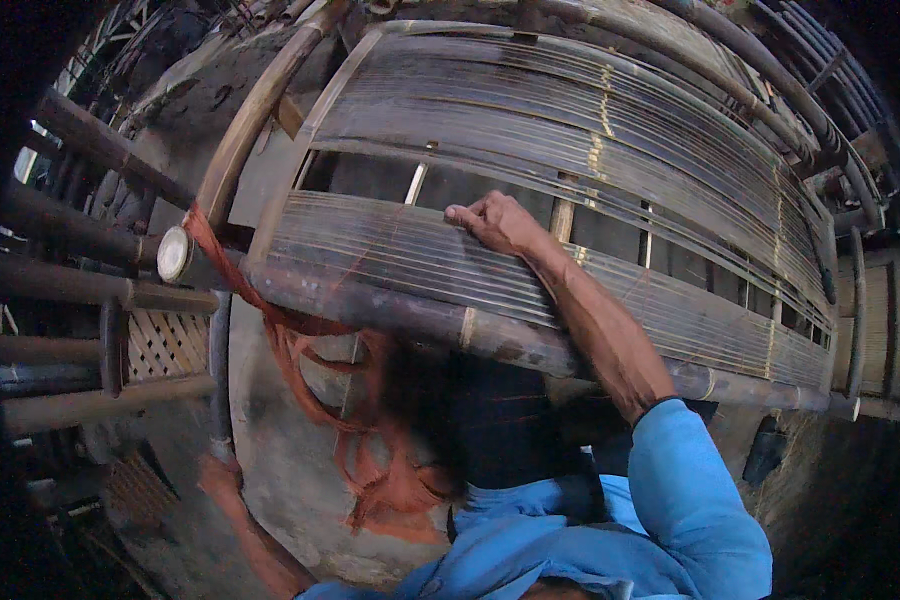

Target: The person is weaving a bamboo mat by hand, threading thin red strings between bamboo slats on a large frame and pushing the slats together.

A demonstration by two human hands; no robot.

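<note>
A bamboo frame topped with thin slats (400,240) lies in front of me, with a thick bamboo beam (370,305) along its near side. My right hand (505,222) reaches over that beam, its fingers curled down at the slat edge beside a long gap; their tips are hidden. Down at the left, my left hand (220,475) is closed around the lower end of a dark bamboo pole (221,370). An orange-red cloth strip (205,240) wraps the frame's left corner, its loose length trailing in loops to the ground below.
More bamboo rails (60,285) and a woven lattice panel (167,345) stand at the left. Heavy bamboo poles (760,60) run behind the frame at the upper right. A dark object (765,452) sits on the ground at the right. Concrete floor (280,470) shows below.
</note>
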